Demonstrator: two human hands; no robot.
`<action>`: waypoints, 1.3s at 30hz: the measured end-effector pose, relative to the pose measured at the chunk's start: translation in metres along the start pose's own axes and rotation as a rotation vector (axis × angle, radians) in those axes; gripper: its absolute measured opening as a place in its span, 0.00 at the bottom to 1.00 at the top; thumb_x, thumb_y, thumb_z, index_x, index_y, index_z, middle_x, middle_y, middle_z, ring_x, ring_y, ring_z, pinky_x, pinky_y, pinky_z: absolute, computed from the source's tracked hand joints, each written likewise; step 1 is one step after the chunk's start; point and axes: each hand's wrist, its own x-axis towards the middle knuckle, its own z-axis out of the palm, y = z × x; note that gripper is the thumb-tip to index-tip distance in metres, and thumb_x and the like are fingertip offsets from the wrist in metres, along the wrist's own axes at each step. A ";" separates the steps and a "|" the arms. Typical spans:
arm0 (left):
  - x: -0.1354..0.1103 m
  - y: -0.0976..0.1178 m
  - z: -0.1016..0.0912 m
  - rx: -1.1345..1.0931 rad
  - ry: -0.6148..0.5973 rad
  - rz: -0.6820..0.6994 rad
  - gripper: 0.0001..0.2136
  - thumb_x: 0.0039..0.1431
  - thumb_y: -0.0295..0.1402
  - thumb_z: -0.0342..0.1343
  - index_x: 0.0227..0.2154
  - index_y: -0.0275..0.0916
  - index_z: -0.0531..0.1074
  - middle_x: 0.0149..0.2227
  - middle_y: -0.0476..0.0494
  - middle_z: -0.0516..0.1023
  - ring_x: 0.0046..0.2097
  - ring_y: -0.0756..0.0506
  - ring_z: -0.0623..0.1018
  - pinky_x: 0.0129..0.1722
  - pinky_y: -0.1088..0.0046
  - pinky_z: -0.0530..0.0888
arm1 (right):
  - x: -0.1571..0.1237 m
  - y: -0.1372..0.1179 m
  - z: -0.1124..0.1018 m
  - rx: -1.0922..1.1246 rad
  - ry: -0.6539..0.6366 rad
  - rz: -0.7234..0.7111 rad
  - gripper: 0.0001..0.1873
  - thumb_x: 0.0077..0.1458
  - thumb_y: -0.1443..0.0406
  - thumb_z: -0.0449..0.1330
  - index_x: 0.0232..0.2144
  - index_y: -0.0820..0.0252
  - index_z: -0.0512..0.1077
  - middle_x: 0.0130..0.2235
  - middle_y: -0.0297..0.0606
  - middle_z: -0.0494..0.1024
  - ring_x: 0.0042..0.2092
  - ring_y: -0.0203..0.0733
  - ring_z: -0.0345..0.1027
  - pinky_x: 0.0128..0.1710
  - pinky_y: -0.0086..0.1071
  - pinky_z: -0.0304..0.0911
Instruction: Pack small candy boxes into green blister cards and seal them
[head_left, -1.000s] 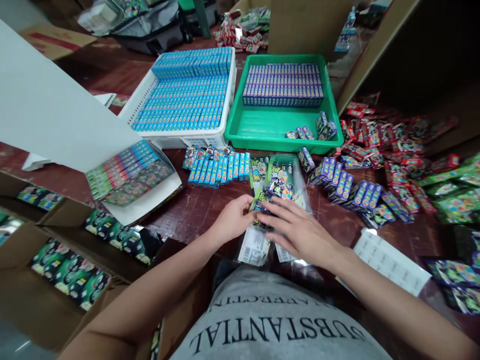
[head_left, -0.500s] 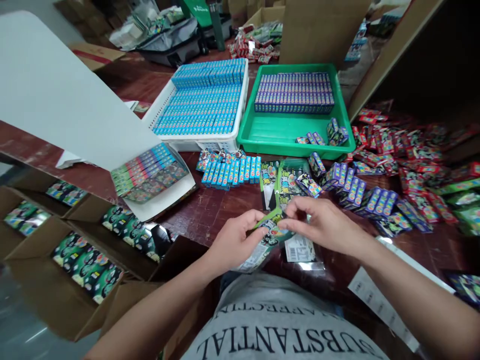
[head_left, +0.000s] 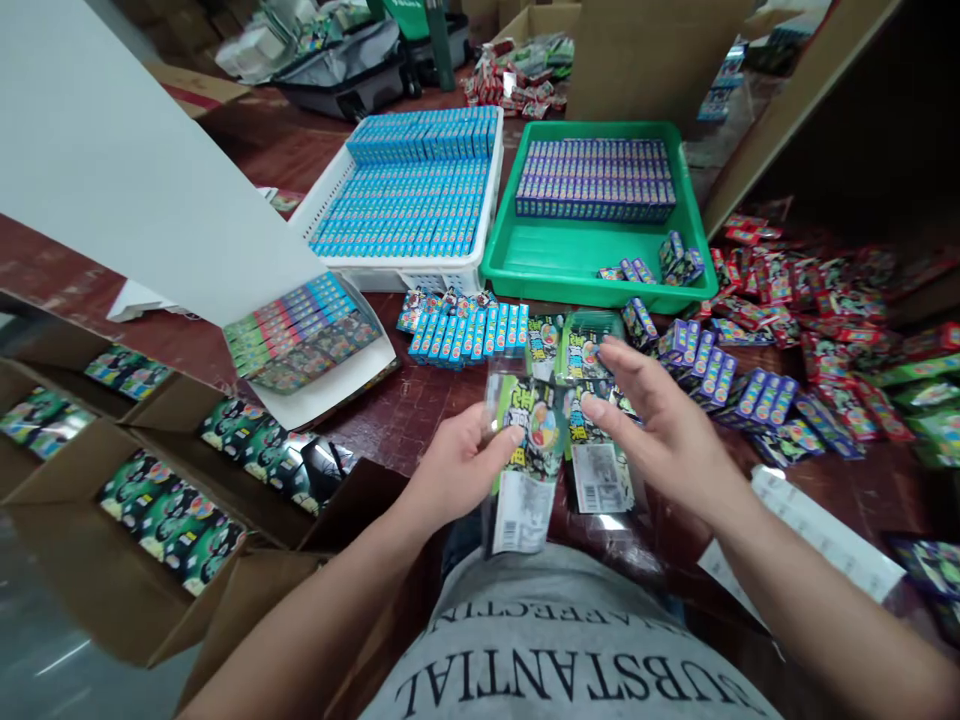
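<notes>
Two bare hands work over a dark red-brown table (head_left: 420, 410). One clear packet (head_left: 525, 450) with a green printed card inside stands upright in the left hand (head_left: 457, 465), thumb on its front and fingers behind, just above the table edge near the person's body. Its card carries large stylised characters that cannot be made out, a round colourful picture, and a white label with a barcode at the lower end. The right hand (head_left: 667, 430) is spread wide and holds nothing, its fingertips just beside the packet's right edge and above a second packet (head_left: 596, 465) lying flat on the table, which also shows a white barcode label. More such packets (head_left: 570, 345) lie just behind.

Blue boxes (head_left: 469, 335) stand in a short row near the white basket (head_left: 450, 275), itself packed with rows of blue boxes. Beside it the green tray (head_left: 570, 265) holds rows of purple boxes at its far end and a few loose ones. Purple boxes (head_left: 712, 375) and red packs (head_left: 795, 290) are scattered to the right. A white label sheet (head_left: 825, 525) lies by the right forearm. Open cardboard cartons (head_left: 150, 520) on the left hold green packets. The grey shirt (head_left: 555, 650) bears the word "SUBSTANTIAL", seen upside down.
</notes>
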 end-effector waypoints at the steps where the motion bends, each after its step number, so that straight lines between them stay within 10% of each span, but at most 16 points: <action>1: 0.002 -0.005 0.003 -0.002 0.055 0.033 0.12 0.66 0.38 0.57 0.49 0.43 0.75 0.50 0.42 0.82 0.49 0.41 0.82 0.51 0.60 0.78 | -0.003 0.005 0.011 0.025 0.027 0.060 0.23 0.63 0.50 0.60 0.57 0.50 0.69 0.52 0.44 0.80 0.52 0.51 0.75 0.50 0.45 0.71; 10: 0.002 -0.050 0.042 0.210 0.405 0.291 0.23 0.73 0.38 0.48 0.67 0.42 0.53 0.63 0.33 0.71 0.61 0.40 0.75 0.61 0.57 0.72 | -0.011 0.032 0.065 -0.477 0.279 0.051 0.23 0.70 0.50 0.45 0.33 0.57 0.69 0.24 0.39 0.74 0.24 0.43 0.69 0.24 0.34 0.50; 16: 0.007 -0.066 0.029 0.129 0.594 0.336 0.21 0.75 0.39 0.44 0.67 0.44 0.57 0.66 0.36 0.67 0.65 0.40 0.70 0.66 0.56 0.67 | -0.038 0.049 0.070 -0.115 0.093 -0.002 0.29 0.67 0.53 0.56 0.63 0.59 0.57 0.42 0.45 0.80 0.36 0.46 0.76 0.34 0.38 0.70; 23: 0.002 -0.068 0.010 -0.139 0.149 0.299 0.30 0.70 0.35 0.54 0.69 0.48 0.48 0.62 0.36 0.72 0.60 0.40 0.76 0.55 0.61 0.77 | -0.049 0.062 0.060 0.052 0.006 0.038 0.40 0.65 0.57 0.59 0.71 0.50 0.45 0.55 0.48 0.71 0.40 0.43 0.75 0.36 0.39 0.74; 33: 0.003 -0.058 -0.024 -0.198 -0.139 0.120 0.30 0.63 0.32 0.62 0.64 0.46 0.56 0.49 0.41 0.80 0.44 0.44 0.83 0.41 0.68 0.79 | -0.006 0.045 0.035 0.279 -0.127 0.116 0.14 0.64 0.56 0.63 0.51 0.48 0.73 0.43 0.34 0.74 0.38 0.36 0.72 0.31 0.31 0.73; 39: 0.012 -0.057 -0.039 0.079 0.139 0.270 0.08 0.68 0.35 0.56 0.45 0.41 0.77 0.53 0.40 0.79 0.56 0.42 0.77 0.58 0.61 0.73 | 0.005 0.041 0.045 -0.046 -0.052 -0.253 0.14 0.66 0.67 0.59 0.52 0.48 0.75 0.53 0.38 0.78 0.55 0.42 0.71 0.58 0.44 0.66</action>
